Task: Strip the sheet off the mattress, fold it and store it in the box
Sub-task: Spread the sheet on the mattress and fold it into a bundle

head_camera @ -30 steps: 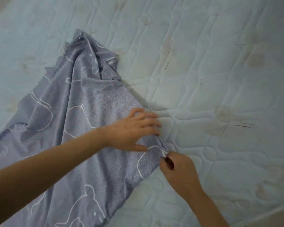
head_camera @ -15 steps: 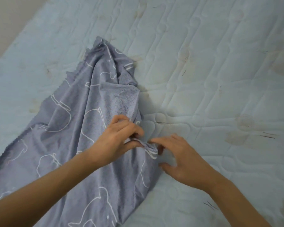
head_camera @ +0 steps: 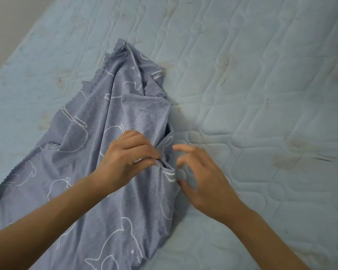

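Note:
A grey-purple sheet (head_camera: 98, 149) with white outline animal prints lies bunched on the pale quilted mattress (head_camera: 261, 94). It runs from the lower left up to a point near the middle. My left hand (head_camera: 129, 156) pinches the sheet's right edge between thumb and curled fingers, lifting a small fold. Just to the right of that edge hovers my right hand (head_camera: 199, 176), with its fingers spread and loosely bent, holding nothing. Its thumb is close to the white-striped hem. No box is in view.
The mattress is stained in several spots, with a few dark stray threads at the right (head_camera: 324, 157). A strip of pale floor or wall (head_camera: 6, 26) shows at the upper left, beyond the mattress edge.
My right hand has let go of the sheet's corner and now hovers beside it. My left hand has gathered the edge into a pinch. The view has shifted a little.

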